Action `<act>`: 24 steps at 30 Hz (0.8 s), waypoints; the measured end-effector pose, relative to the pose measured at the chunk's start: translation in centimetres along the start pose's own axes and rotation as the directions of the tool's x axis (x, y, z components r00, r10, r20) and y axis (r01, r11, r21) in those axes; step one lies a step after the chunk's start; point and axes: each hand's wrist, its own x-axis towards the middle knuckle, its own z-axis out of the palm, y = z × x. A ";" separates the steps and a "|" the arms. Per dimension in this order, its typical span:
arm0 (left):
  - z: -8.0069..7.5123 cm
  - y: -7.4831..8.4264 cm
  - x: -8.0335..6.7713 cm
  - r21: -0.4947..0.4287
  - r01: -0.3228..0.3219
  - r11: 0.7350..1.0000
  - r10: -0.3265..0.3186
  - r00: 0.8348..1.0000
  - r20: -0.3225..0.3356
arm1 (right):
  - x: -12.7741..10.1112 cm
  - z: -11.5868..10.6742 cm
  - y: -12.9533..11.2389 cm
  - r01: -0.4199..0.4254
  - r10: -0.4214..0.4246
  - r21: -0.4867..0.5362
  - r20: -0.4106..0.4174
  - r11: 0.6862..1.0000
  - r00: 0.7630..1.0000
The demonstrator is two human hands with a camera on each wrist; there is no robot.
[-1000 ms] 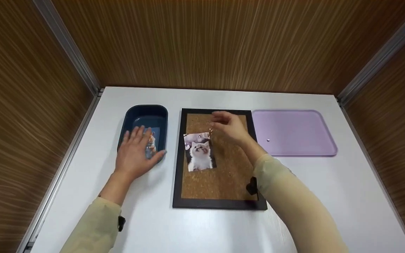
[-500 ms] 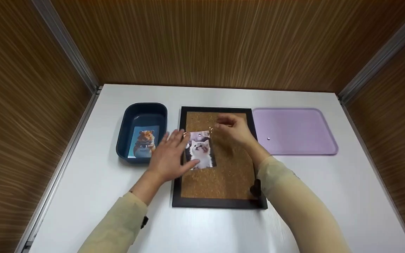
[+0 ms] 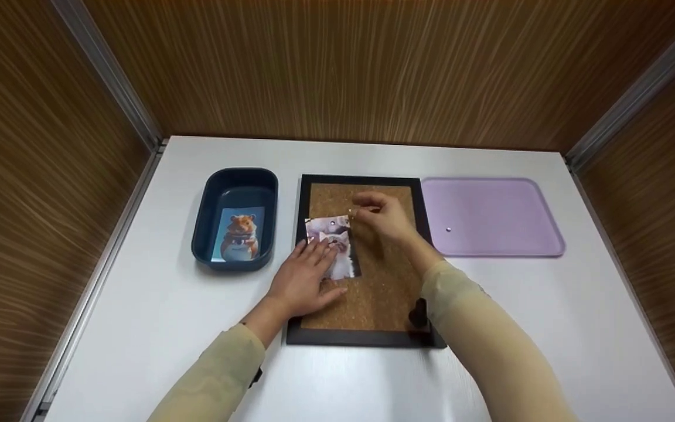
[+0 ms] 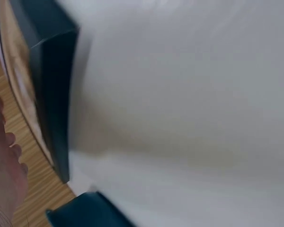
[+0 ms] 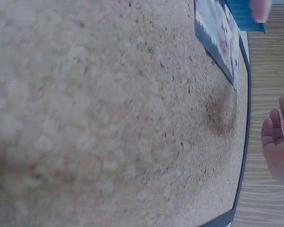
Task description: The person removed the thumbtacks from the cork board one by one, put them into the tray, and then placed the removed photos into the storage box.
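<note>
A kitten photo (image 3: 343, 264) lies slightly tilted on the cork board (image 3: 384, 305), with a small shiny pin (image 3: 333, 223) in its upper part. My left hand (image 3: 301, 284) rests on the photo's lower left with fingers spread and straight, covering part of the kitten. At the photo's top right corner, the thumb and fingertips of my right hand (image 3: 389, 220) pinch a tiny shiny push pin (image 3: 350, 211), mostly hidden by the fingers. The right wrist view shows the cork surface (image 5: 132, 118) close up and the photo's edge (image 5: 220, 38).
A dark blue bin (image 3: 198, 234) on the left holds a hamster photo (image 3: 239, 237). To the board's right lies a purple tray (image 3: 495, 217) with one small pin (image 3: 448, 230) on it. Wood-grained panels (image 3: 337, 70) enclose the white table (image 3: 138, 316).
My left hand has moved right from over the blue bin onto the kitten photo, uncovering the hamster photo. My right hand has stayed near the kitten photo's top right corner, shifting only slightly.
</note>
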 end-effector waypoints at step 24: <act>2.8 0.0 -0.4 0.006 -0.049 0.999 0.048 0.998 0.031 | 2.5 2.5 2.0 -0.004 0.008 -0.038 0.112 0.999 0.994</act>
